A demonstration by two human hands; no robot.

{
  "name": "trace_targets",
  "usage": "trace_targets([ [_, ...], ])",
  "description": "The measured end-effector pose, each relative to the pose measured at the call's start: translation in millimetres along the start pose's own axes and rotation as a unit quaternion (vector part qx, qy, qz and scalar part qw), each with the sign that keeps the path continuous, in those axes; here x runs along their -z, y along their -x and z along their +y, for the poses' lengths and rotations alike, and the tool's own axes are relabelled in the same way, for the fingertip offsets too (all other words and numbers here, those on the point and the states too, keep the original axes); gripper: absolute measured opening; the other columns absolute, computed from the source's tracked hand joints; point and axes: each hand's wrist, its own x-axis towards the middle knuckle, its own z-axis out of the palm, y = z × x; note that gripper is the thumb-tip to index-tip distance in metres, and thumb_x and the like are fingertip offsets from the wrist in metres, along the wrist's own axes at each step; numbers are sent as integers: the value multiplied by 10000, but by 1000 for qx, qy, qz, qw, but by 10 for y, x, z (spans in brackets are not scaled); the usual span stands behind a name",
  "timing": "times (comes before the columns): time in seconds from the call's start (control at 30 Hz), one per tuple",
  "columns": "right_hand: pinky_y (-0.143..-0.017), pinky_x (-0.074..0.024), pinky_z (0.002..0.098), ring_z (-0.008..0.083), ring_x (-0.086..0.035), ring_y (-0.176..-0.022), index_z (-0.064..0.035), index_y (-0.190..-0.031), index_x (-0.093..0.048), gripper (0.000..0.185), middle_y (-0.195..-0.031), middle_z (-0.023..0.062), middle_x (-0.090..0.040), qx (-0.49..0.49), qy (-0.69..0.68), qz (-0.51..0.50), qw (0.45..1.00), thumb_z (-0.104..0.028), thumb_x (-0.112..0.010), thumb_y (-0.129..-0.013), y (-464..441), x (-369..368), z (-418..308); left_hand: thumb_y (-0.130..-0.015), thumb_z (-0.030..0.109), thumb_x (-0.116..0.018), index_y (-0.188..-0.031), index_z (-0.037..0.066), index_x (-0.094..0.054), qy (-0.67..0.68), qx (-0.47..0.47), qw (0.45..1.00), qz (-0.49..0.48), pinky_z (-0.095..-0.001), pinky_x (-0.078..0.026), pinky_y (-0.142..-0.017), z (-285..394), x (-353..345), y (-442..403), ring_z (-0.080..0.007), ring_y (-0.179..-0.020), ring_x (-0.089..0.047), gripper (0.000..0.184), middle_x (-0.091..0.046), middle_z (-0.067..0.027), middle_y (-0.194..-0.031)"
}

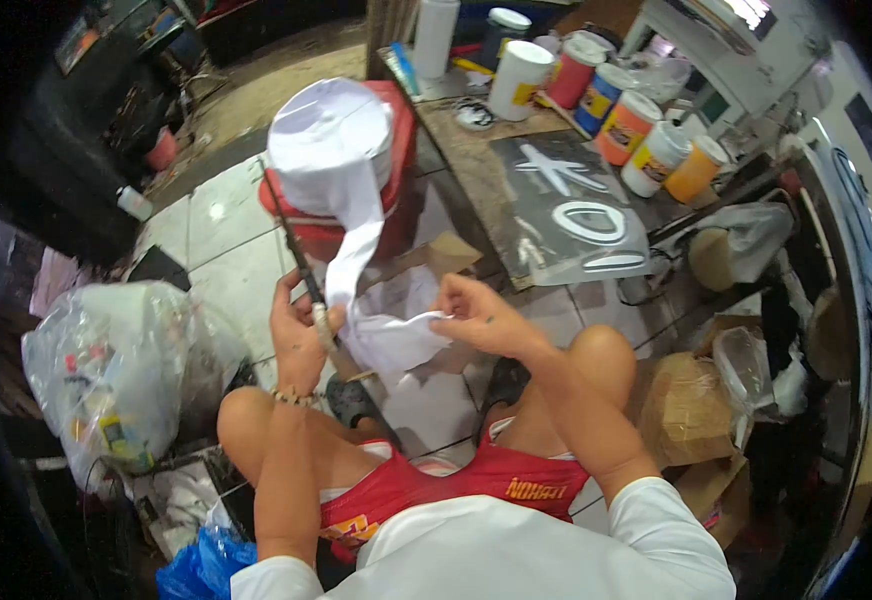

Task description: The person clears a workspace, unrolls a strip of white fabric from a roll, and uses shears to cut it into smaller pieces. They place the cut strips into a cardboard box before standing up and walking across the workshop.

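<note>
A strip of white fabric (357, 245) runs down from a large white roll (331, 140) resting on a red plastic stool (401, 135). My left hand (298, 335) is closed around a long dark rod (301, 258) with a pale lower section, close beside the strip. The rod slants from the stool down between my legs. With thumb and fingers pinched, my right hand (474, 315) grips the edge of the loose fabric end, which sags between both hands. Below the strip stands an open cardboard box (453, 252) with white material inside, partly hidden by the fabric.
Several paint jars, including an orange one (629, 127), line a wooden table (461, 150) at right, with a sheet of white-painted marks (566, 205). A stuffed clear plastic bag (106, 370) sits on the left. Taped cardboard (686, 405) lies beside my right knee.
</note>
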Motion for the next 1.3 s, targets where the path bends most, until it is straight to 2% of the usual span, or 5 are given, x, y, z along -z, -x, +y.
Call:
trace_targets([
  [0.23,-790,-431,254,85,-533,-898,-36,-987,-541,278,-919,-2,-548,2,176,-2,984,-21,-742,-796,-7,31,-70,-762,-56,-684,-1324,-7,-412,-49,-16,999,-16,-184,-430,-626,-102,-83,25,-40,-730,-532,626,-600,7,-847],
  [0.4,-796,-442,264,102,-552,-894,-20,-996,-600,221,-906,19,-596,55,102,2,993,-18,-717,-808,13,-25,-173,-742,-37,-677,-1308,-30,-465,-158,-63,985,-8,-206,-402,-586,-213,-119,8,-51,-683,-449,604,-507,36,-801],
  [0.87,-679,-479,224,61,-596,-781,-36,-988,-633,169,-887,6,-646,-4,46,130,990,-60,-731,-853,-1,498,-428,-777,-37,-707,-1372,23,-378,-121,6,992,-36,-266,-530,-770,-197,-135,65,-151,-879,-641,683,-687,-134,-1048],
  [1.07,-610,-478,223,61,-590,-753,-37,-961,-605,204,-866,6,-623,7,57,223,973,-62,-755,-824,2,696,-526,-775,52,-776,-1400,56,-346,65,96,965,-236,-355,-531,-872,-69,-237,210,-247,-1003,-657,759,-657,-192,-1136],
  [1.3,-581,-447,211,47,-560,-685,-35,-924,-620,210,-803,4,-620,13,67,262,963,-80,-782,-797,-3,782,-524,-757,229,-855,-1465,101,-234,230,282,798,-481,-444,-439,-1039,-367,-592,589,-325,-1226,-560,950,-550,-251,-1327],
])
